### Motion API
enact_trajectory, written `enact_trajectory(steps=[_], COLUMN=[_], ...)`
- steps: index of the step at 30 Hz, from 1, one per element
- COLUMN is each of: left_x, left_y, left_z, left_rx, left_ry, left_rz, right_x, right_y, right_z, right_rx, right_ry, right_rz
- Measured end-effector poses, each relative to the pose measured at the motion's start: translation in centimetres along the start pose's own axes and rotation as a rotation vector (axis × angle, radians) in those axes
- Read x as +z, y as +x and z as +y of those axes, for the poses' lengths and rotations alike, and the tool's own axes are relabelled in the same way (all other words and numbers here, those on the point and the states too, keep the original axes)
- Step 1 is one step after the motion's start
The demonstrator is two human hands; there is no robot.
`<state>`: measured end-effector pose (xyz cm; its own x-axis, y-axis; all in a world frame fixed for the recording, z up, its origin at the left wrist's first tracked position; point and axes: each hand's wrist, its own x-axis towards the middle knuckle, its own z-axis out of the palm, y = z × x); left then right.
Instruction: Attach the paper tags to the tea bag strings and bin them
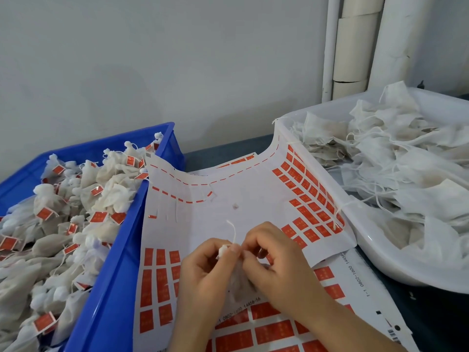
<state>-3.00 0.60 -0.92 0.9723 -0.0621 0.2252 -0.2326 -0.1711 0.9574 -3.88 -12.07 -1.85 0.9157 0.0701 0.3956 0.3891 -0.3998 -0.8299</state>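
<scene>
Both hands near centre, over tag sheet [228, 194]. Left hand [209, 273] pinches gathered neck of tea bag [238, 282]; right hand [279, 262] pinches same bag alongside; string [233, 232] pokes out far side. I judge bag light, soft, crushable: hold neck, not pouch.

Light: even, diffuse, moderately bright; source out of frame. Soft, faint shadows on the grey wall [152, 59] behind the blue bin [121, 262] and white tray [380, 255]. Whites in the tray nearly washed out. Whole frame slightly soft; print on the label sheet [241, 189] smeared. Wide-angle bowing: pipes [355, 47] at upper right tilt off vertical.
</scene>
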Motion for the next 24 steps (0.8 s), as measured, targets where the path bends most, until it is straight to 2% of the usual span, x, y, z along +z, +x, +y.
enact_trajectory(steps=[13, 24], left_x=[0.31, 0.14], left_y=[-0.05, -0.16], left_z=[-0.02, 0.48], left_rx=[-0.060, 0.044], left_ry=[-0.073, -0.080], left_rz=[0.150, 0.156], right_x=[0.07, 0.43], right_y=[0.20, 0.06], right_z=[0.26, 0.33], right_rx=[-0.109, -0.088], right_ry=[-0.144, -0.087], right_rz=[0.069, 0.101])
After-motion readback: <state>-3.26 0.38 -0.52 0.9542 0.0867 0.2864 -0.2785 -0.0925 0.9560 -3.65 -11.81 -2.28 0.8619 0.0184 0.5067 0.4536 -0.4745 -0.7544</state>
